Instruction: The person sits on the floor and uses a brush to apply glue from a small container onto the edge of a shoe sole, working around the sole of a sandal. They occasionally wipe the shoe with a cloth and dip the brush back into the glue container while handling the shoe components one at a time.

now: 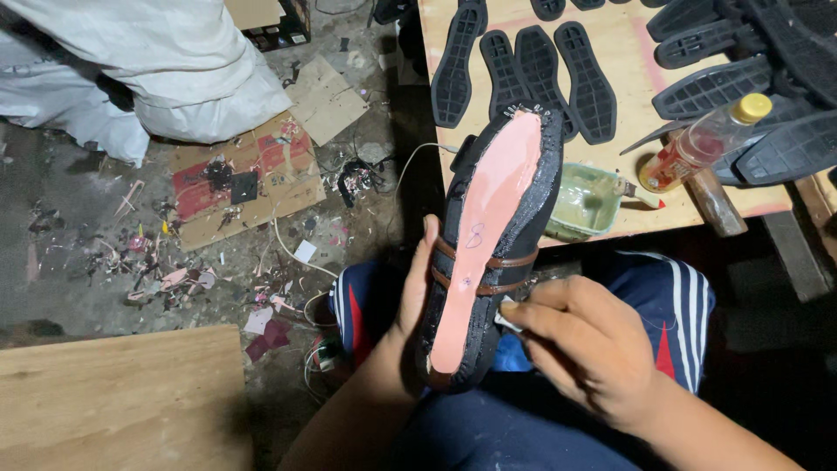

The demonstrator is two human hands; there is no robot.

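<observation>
I hold a black shoe upper on a last (488, 253) sole-side up over my lap; its pink insole faces me, and brown bands wrap around its middle. My left hand (410, 296) grips the shoe from its left side. My right hand (588, 344) pinches a small white item against the shoe's right edge near the bands. What that item is cannot be made out.
A wooden bench (628, 61) ahead carries several black rubber outsoles (519, 74), a green bowl (584, 202), a clear bottle with a yellow cap (702, 144) and a hammer handle (715, 202). White sacks (157, 61), cardboard and scraps litter the floor; a wooden board (113, 406) lies lower left.
</observation>
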